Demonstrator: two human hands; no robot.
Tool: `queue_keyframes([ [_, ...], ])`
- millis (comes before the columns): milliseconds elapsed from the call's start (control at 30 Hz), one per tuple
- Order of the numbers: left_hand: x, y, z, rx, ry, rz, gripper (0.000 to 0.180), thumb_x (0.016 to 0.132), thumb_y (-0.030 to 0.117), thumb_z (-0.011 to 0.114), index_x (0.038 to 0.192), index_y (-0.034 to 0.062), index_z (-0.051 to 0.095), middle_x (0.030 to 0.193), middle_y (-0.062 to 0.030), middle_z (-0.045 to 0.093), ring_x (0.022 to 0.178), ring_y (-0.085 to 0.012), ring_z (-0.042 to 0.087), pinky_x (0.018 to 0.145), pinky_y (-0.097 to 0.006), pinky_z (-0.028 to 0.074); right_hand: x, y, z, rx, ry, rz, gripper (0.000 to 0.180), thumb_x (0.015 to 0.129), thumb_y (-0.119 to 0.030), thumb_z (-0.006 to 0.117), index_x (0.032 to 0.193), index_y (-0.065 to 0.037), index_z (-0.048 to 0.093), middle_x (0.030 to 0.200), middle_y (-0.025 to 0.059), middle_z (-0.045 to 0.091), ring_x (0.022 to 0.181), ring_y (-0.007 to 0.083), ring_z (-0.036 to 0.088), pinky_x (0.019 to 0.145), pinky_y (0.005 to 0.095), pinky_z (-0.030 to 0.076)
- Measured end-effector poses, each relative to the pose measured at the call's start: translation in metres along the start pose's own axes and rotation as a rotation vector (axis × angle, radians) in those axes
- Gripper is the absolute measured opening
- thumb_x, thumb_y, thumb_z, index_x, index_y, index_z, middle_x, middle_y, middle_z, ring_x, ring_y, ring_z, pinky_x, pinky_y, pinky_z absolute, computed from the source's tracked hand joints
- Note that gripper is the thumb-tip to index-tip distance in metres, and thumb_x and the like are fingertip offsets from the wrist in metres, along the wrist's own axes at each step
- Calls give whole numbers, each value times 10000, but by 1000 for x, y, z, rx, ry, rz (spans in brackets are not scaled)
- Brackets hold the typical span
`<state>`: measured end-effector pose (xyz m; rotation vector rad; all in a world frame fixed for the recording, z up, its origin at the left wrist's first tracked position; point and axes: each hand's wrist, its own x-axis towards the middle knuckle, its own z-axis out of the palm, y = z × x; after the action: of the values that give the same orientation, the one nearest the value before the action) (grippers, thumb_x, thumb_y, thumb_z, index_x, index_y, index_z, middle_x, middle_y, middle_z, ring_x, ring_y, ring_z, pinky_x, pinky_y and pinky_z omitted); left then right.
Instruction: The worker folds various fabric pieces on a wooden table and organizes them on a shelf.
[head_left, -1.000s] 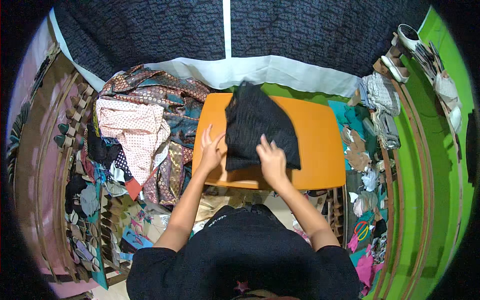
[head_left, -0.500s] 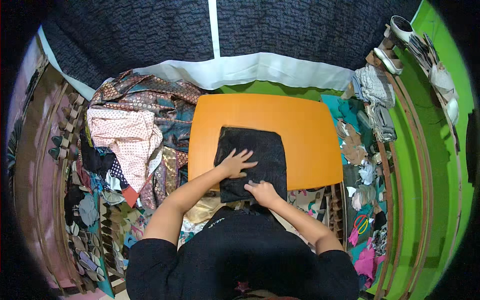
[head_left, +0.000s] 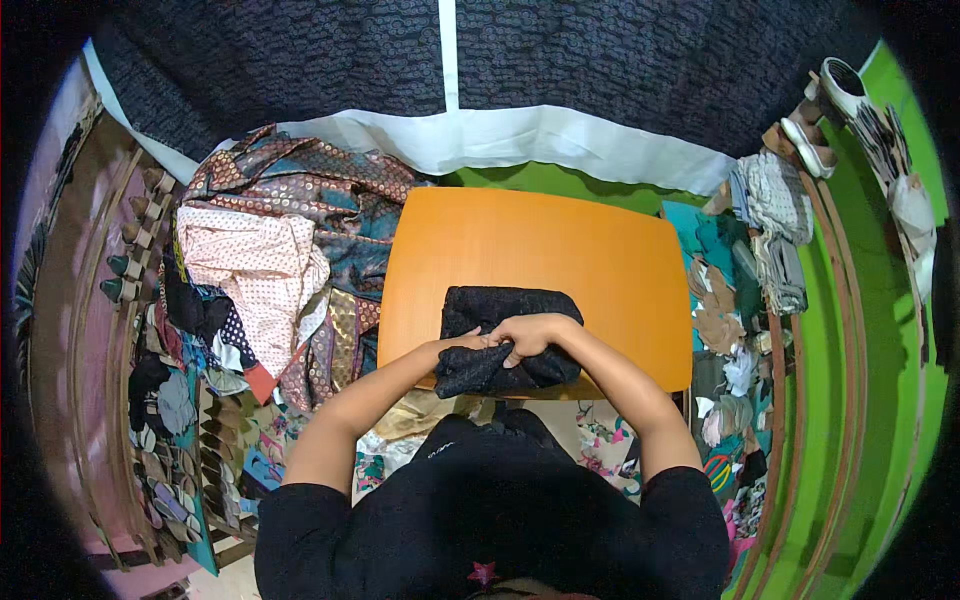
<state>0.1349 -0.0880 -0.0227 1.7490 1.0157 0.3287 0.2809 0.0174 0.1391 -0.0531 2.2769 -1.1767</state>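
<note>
A black cloth [head_left: 512,300], textured like lace, lies on the near part of the orange table [head_left: 535,235]. Its near side is bunched and folded up. My right hand [head_left: 532,334] is closed on the cloth, its thumb pointing down over the bunched layer. Beside it, almost touching, my left hand [head_left: 470,342] grips the same cloth from the left. The left fingertips are partly hidden in the folds and behind the right hand.
Left of the table is a pile of patterned fabric [head_left: 345,205] with a pink dotted cloth [head_left: 255,245] on it. Shelves with shoes and cut pieces [head_left: 720,305] stand to the right. A dark curtain [head_left: 300,70] hangs beyond the table.
The cloth, spread flat before under my spread left hand, is now shorter and bunched at its near side. Both hands have come together and closed on it.
</note>
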Motion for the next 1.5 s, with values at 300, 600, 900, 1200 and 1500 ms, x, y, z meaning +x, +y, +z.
queue_keyframes([
  [300,-32,61,-38,-1359,487,-338,739,750,672,348,1128,50,476,999,-100,571,837,-190,582,725,-282,477,-26,36,-48,292,55,51,514,707,-195,653,1122,36,457,1053,78,541,940,166,506,820,277,392],
  [600,-38,48,0,-830,581,-271,648,718,311,668,1182,-33,374,1129,-126,482,1019,-208,471,884,-310,375,-10,109,-30,748,-108,17,530,751,-180,624,1192,27,415,1056,69,557,909,138,523,826,236,379],
  [900,-40,47,-8,-941,850,-342,666,801,427,540,1198,-72,347,1113,-126,490,981,-205,497,841,-300,400,-83,70,7,1115,603,-317,533,742,-358,602,1171,-68,476,1103,109,526,971,157,498,850,305,394],
  [1200,-40,73,-2,-757,814,-489,536,815,388,536,1092,-61,444,959,-116,549,864,-181,533,759,-300,436,-67,87,127,439,1536,75,617,659,-477,665,1014,13,547,1024,166,568,967,285,528,849,369,388],
  [1500,-21,60,29,-414,1215,-387,357,809,280,557,932,-54,539,783,-135,602,708,-222,563,683,-325,435,-56,111,120,305,1371,927,665,762,-547,474,688,104,587,717,309,553,730,424,562,659,434,440],
])
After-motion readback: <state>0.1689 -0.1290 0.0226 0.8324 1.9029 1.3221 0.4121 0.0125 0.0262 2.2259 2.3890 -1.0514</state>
